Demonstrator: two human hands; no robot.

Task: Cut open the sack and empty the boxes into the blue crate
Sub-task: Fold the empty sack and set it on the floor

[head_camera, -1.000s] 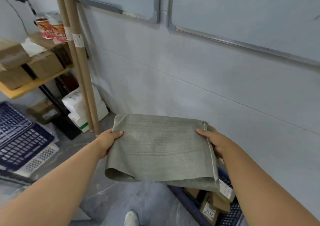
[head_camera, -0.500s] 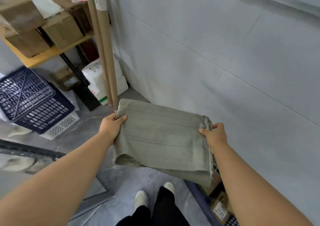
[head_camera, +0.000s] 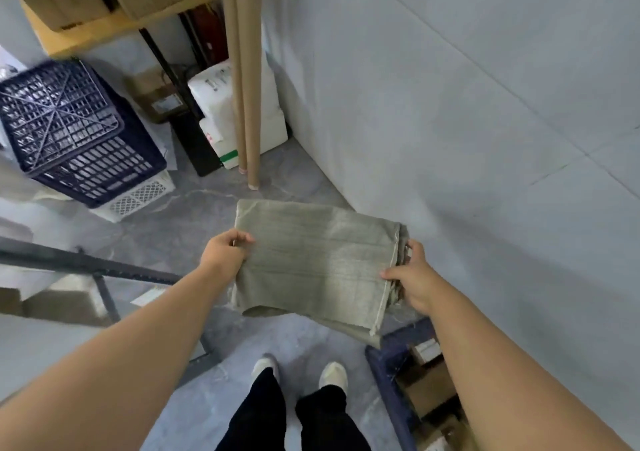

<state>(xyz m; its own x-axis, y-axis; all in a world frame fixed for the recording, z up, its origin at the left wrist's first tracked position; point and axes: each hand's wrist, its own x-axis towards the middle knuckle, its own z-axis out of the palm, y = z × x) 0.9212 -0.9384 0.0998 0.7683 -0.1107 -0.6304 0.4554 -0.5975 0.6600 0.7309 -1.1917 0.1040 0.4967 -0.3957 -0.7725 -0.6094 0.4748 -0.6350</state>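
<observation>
Above blue crate (head_camera: 388, 374): folded sack (head_camera: 311, 260), emptied.
Hands: left hand (head_camera: 223, 251), right hand (head_camera: 414, 282) gripping sack edges.
Next: set sack aside.

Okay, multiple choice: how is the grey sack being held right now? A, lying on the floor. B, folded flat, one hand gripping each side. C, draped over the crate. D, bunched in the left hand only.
B: the left hand and the right hand grip opposite edges of the folded sack, above the floor.

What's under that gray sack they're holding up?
Under the folded sack is gray floor, and below its right corner a blue crate with cardboard boxes. The sack and right arm hide the rest of the crate.
</observation>
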